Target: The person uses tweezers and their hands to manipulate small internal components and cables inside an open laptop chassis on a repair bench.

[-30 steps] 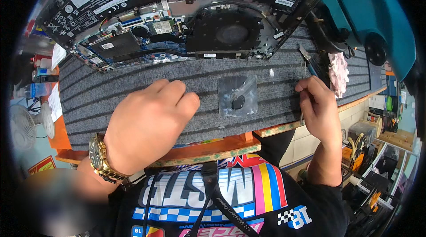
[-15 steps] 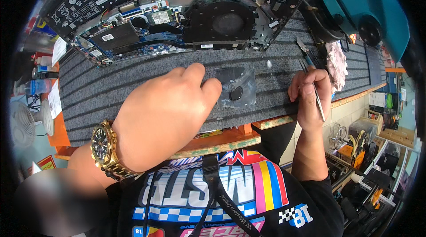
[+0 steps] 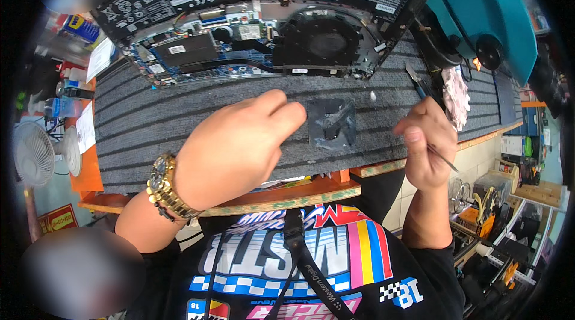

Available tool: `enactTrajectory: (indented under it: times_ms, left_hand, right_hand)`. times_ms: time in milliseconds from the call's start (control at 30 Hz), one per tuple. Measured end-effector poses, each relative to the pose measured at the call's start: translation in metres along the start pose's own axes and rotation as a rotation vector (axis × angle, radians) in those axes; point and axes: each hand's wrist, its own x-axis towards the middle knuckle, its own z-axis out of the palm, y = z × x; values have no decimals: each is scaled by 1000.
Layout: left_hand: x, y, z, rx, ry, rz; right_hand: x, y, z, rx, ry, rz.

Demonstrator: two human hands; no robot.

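My left hand point(image 3: 236, 146), a gold watch on its wrist, is over the striped grey mat with its fingers curled inward. Whatever its fingertips may hold is hidden from sight. Just right of it lies a small clear and dark plastic packet point(image 3: 322, 111) with a small black piece point(image 3: 330, 132) on it. My right hand point(image 3: 432, 140) is closed around metal tweezers point(image 3: 444, 159); their rear end sticks out below the palm and the tips are hidden. Beyond both hands stands an opened laptop point(image 3: 239, 59), its circuit board and black cooling fan point(image 3: 320, 43) exposed.
A knife-like tool point(image 3: 416, 79) and a crumpled pinkish cloth point(image 3: 455, 98) lie by my right hand. A teal machine point(image 3: 488, 20) stands at the far right. A white fan point(image 3: 36, 143) is at the left. The bench's wooden edge point(image 3: 299, 195) runs in front of me.
The view has shifted slightly, so laptop and packet appear further right. My right hand has turned, and the tweezers' tips, seen before, no longer show. My left hand remains curled beside the packet.
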Motion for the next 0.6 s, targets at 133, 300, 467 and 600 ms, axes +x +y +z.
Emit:
enactTrajectory:
  times_ms: [133,300,467,600]
  left_hand:
    - [-15,6,-16,23,17,-34]
    - [-49,3,-43,12,11,-34]
    - [-115,26,-86,-48,61,50]
    - [-165,41,-105,-75,150,53]
  right_hand:
    - [28,-27,27,-111,-127,102]
    - [55,-70,56,-241,-287,215]
    - [61,-160,65,-265,-315,248]
    - [49,-218,80,-310,-260,200]
